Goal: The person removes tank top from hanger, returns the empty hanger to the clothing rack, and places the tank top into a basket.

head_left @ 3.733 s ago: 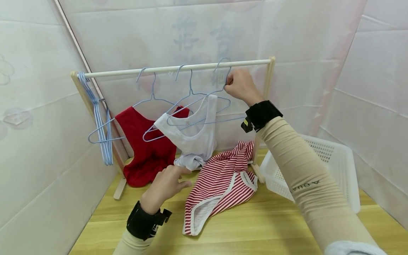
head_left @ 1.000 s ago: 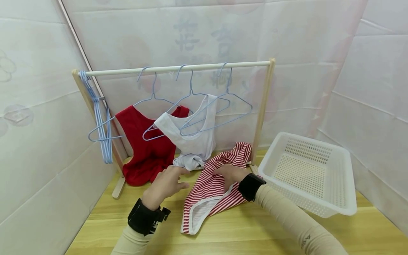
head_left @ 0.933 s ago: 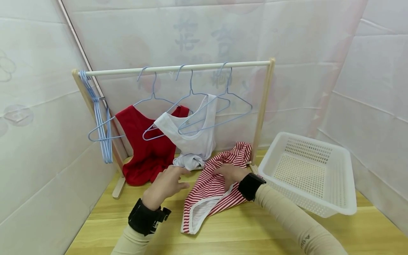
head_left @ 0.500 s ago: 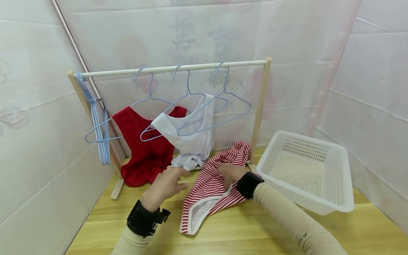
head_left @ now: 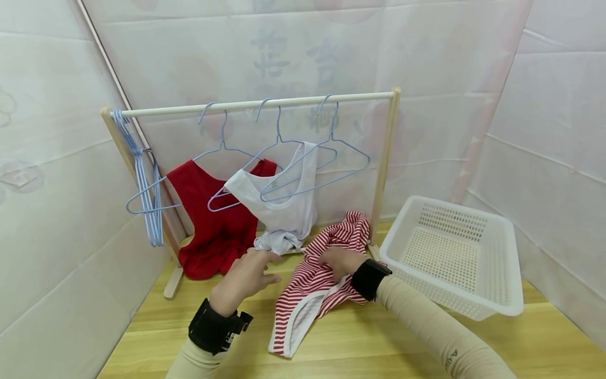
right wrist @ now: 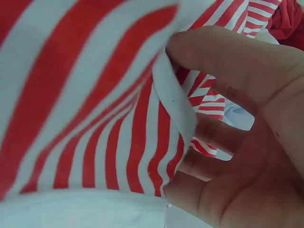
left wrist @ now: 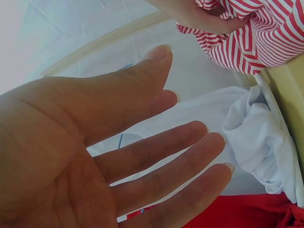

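Observation:
The red-and-white striped tank top [head_left: 307,295] lies crumpled on the table, its white-trimmed opening toward the front. My right hand [head_left: 342,262] grips it near the middle; in the right wrist view the thumb and fingers [right wrist: 209,47] pinch a fold by the white trim. To the left, my left hand [head_left: 246,276] hovers with its fingers extended and holds nothing, as the left wrist view shows. A bare blue wire hanger [head_left: 314,187] hangs from the rail above the striped top. Beside it a white tank top [head_left: 279,200] and a red tank top [head_left: 208,221] hang on blue hangers.
The wooden rack's white rail [head_left: 255,104] spans the back. Several spare blue hangers [head_left: 149,195] are bunched at its left end. A white perforated basket [head_left: 502,263] stands at the right, next to the rack's right post [head_left: 384,168].
My right hand has let go of the hanger on the rail and come down to the striped tank top. It now grips the fabric, which has bunched and shifted slightly. My left hand stays put.

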Demonstrator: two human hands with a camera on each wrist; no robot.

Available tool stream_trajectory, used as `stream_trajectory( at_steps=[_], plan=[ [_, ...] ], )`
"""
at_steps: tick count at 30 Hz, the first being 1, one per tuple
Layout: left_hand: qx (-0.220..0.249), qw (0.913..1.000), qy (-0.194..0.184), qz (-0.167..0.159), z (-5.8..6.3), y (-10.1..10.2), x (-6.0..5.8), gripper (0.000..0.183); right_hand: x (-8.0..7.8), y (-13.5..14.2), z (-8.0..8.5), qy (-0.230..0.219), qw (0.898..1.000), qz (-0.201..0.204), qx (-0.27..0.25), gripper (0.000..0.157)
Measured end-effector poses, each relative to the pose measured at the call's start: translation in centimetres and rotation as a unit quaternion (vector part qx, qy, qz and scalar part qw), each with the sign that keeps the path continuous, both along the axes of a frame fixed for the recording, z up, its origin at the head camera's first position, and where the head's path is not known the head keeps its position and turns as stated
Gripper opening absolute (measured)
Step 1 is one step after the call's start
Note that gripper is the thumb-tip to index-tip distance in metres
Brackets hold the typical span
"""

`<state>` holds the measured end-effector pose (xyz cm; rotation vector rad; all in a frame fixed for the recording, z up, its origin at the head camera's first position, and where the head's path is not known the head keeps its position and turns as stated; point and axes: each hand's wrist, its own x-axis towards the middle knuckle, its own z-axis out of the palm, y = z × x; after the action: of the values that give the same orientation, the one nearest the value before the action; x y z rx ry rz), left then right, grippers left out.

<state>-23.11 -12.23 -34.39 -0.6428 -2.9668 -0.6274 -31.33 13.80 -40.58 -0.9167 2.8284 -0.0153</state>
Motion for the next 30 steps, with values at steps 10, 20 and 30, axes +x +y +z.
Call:
stream_trajectory(
  at_steps=[10,20,30],
  plan=[
    [-0.001,1.0000,0.006,0.000,-0.2,0.0,-0.1,0.036,-0.1,0.3,-0.6,0.017,1.000,-0.011,-0.014,0.036],
    [0.005,1.0000,0.003,-0.002,-0.2,-0.1,-0.1,0.036,-0.1,1.3,-0.8,-0.006,0.999,-0.005,-0.035,0.032],
    [0.002,1.0000,0.004,0.001,-0.1,-0.2,-0.1,0.035,-0.2,1.6,0.6,0.009,0.997,0.036,-0.075,0.030]
  ],
)
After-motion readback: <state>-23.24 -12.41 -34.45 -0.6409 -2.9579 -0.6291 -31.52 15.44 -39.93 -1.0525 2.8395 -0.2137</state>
